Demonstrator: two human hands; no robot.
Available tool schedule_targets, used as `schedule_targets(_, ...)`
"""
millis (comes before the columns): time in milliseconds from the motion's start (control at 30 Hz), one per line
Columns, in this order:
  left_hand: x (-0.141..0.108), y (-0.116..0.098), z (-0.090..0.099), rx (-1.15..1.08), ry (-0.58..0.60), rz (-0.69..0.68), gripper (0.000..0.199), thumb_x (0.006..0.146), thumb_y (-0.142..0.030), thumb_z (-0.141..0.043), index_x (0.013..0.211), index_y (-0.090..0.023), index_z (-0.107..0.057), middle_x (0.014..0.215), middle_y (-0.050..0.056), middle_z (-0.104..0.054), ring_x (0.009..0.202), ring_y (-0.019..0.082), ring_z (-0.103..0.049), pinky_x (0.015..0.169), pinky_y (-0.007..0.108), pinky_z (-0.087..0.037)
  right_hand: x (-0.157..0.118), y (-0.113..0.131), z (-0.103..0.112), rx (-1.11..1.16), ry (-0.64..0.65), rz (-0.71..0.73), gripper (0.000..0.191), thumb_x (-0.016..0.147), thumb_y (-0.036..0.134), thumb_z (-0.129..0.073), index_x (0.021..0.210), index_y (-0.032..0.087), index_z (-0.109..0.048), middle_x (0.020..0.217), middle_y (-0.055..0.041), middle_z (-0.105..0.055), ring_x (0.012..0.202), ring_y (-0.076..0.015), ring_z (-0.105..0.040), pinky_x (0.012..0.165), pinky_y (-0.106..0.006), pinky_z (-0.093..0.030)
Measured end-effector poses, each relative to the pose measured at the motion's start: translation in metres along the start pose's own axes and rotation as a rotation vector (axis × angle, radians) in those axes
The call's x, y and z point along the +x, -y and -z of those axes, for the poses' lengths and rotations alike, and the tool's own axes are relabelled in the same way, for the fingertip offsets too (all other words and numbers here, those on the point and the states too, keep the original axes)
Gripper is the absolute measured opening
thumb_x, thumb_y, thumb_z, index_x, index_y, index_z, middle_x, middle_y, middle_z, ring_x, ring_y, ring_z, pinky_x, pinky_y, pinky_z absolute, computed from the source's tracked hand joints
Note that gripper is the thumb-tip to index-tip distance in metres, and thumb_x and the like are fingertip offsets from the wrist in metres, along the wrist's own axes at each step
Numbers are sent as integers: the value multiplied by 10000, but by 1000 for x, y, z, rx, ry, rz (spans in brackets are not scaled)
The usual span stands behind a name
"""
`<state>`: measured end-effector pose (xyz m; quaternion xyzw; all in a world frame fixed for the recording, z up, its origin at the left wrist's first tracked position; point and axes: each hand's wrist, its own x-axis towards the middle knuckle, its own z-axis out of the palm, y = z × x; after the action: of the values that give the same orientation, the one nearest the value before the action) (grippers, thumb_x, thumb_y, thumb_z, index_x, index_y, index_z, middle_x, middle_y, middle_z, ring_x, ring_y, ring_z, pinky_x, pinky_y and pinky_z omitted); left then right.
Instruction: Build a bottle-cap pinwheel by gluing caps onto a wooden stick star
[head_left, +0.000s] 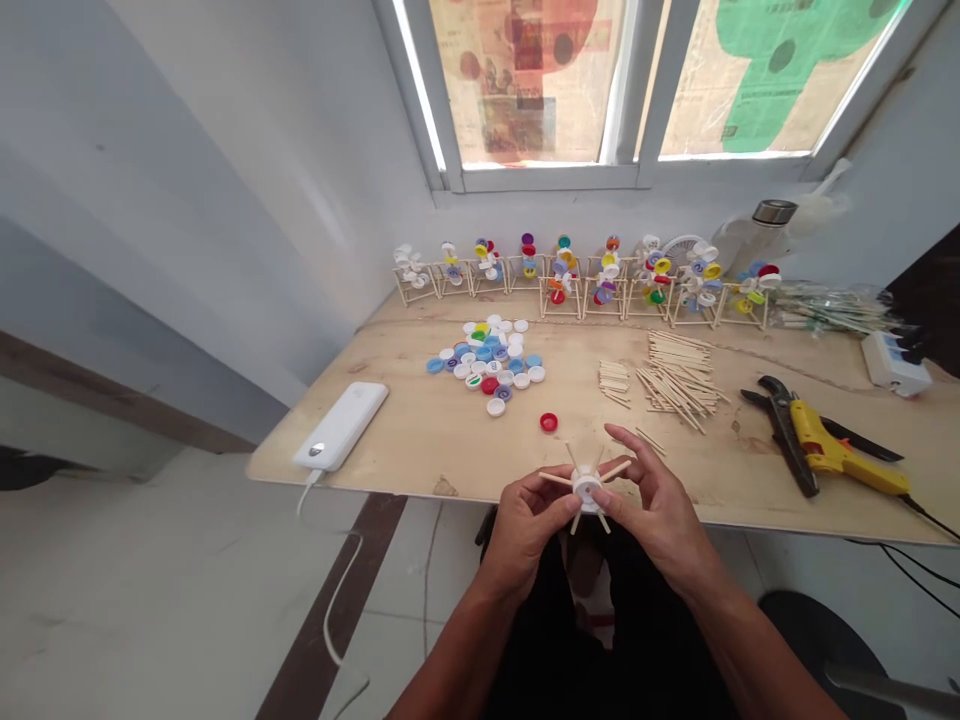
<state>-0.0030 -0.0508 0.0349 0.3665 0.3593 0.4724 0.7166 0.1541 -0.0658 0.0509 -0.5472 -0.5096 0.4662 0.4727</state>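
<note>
The left hand (527, 530) and right hand (654, 515), fingers clamped on a stick-spoked white bottle cap (587, 487), seemingly steady it, with a red cap (549, 422) at twelve o'clock.

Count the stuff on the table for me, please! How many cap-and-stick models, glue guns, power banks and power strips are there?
Cap-and-stick models: 9
Yellow glue gun: 1
White power bank: 1
White power strip: 1
Total: 12
</note>
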Motion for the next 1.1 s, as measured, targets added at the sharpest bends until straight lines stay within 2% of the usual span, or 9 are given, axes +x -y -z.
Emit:
schedule_targets(100,0,-2,2,-26,-11,12,284,661,-245,-757,928,-169,-699,869,58,-716,837,174,-625,800,281,-453,2,-5,-2,-47,-5,13,697,746,400,-661,1362,249,-372,924,-31,-640,910,-193,-613,828,-343,-486)
schedule_targets(200,-1,-6,6,-47,24,25,309,649,-252,-766,938,-169,-693,883,59,-710,843,172,-615,799,274,-440,4,-7,-5,-149,13,32,690,747,401,-654,1360,258,-373,938,-23,-642,943,-193,-598,893,-362,-453)
schedule_targets(333,-3,-9,11,-25,-24,39,233,632,-257,-777,825,-152,-698,786,37,-697,742,143,-597,732,246,-430,6,-5,-11,-257,54,61,658,762,390,-631,1357,258,-381,931,-9,-649,970,-185,-586,982,-379,-385)
schedule_targets(600,-7,-10,19,-33,-91,4,251,600,-255,-794,802,-142,-698,782,51,-696,738,165,-601,727,270,-442,7,1,-19,-260,97,67,644,750,426,-638,1330,250,-420,918,-12,-647,994,-199,-575,971,-374,-393)
schedule_targets(733,-8,-10,20,-51,-122,5,250,625,-278,-779,820,-146,-694,818,57,-698,782,174,-612,776,282,-448,12,2,-26,-201,130,40,627,745,419,-637,1313,241,-441,896,-16,-639,938,-194,-598,878,-343,-456)
schedule_targets(833,-6,-9,24,-48,-173,23,268,628,-304,-777,826,-146,-689,816,59,-698,752,166,-614,754,280,-459,17,-1,-31,-177,141,62,604,752,413,-626,1300,227,-456,886,-22,-641,917,-191,-613,841,-333,-475)
schedule_targets(967,5,-12,39,92,-271,-8,314,607,-353,-783,813,-133,-695,773,58,-692,668,139,-596,652,247,-456,21,-11,-31,-247,81,107,515,789,400,-577,1268,231,-491,956,-43,-664,957,-194,-606,900,-372,-448)
schedule_targets(1100,22,-25,62,352,-287,-38,362,582,-384,-786,824,-127,-706,756,64,-692,681,155,-600,619,244,-443,24,-29,-24,-308,3,108,469,799,402,-552,1232,223,-530,992,-56,-670,966,-200,-606,927,-398,-434)
